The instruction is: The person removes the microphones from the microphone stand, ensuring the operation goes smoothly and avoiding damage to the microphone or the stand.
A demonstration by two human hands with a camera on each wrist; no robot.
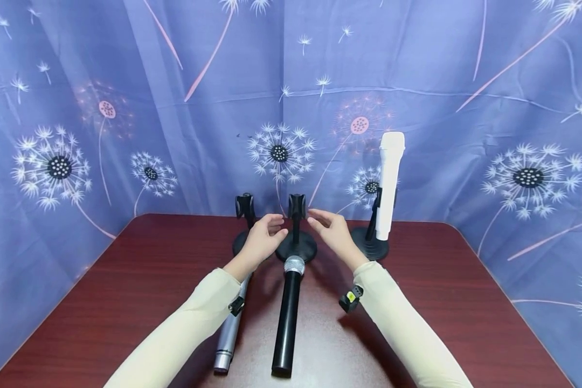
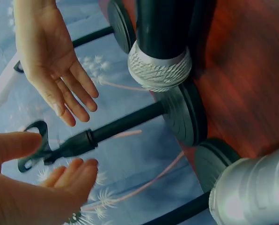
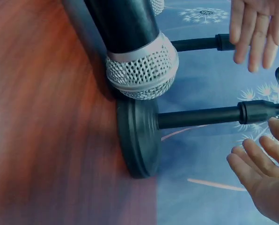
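Stand between hands, black microphone in front

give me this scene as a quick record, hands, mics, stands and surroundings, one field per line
left hand: open beside the middle stand, palm inward
right hand: open on that stand's other side
middle stand: upright, its clip without a microphone
left stand: upright, also without a microphone
right stand: holds the white microphone, head up
black microphone: lying on the table, mesh head toward the middle stand
silver microphone: lying left of the black one, partly hidden in the head view
backdrop: blue dandelion-print fabric
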